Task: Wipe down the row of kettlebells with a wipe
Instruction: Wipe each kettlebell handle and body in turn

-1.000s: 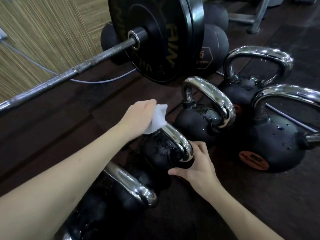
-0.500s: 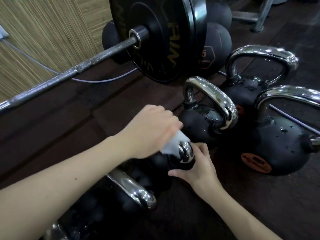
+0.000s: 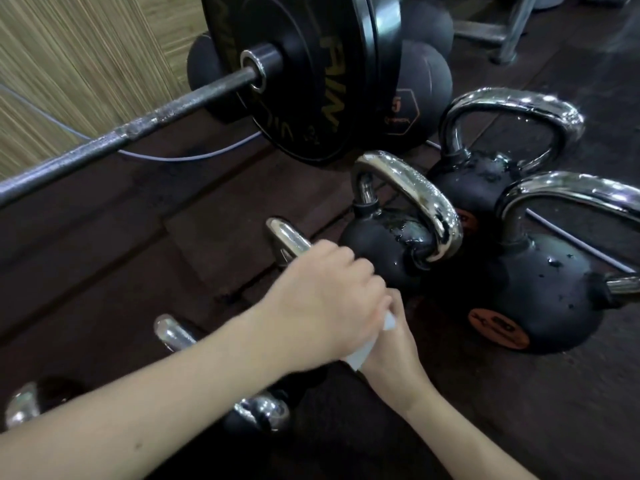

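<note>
Black kettlebells with chrome handles stand in a row on the dark floor. My left hand (image 3: 325, 303) is closed on a white wipe (image 3: 362, 353) and presses it onto the near end of one kettlebell's chrome handle (image 3: 289, 239). My right hand (image 3: 394, 344) lies under the left one against that kettlebell's hidden body. The wet neighbouring kettlebell (image 3: 398, 244) stands just beyond. Two larger kettlebells (image 3: 540, 292) (image 3: 485, 174) sit to the right. A nearer kettlebell handle (image 3: 263, 412) shows under my left forearm.
A barbell (image 3: 138, 133) with black plates (image 3: 311, 74) crosses the upper left. Black medicine balls (image 3: 419, 95) sit behind the plates. A thin cable (image 3: 180, 156) runs along the floor by the wood-look wall (image 3: 69, 71). A metal stand leg (image 3: 512, 29) is at top right.
My left hand slid the wipe along the chrome handle from its far end down to its near end, covering my right hand. The camera moved closer.
</note>
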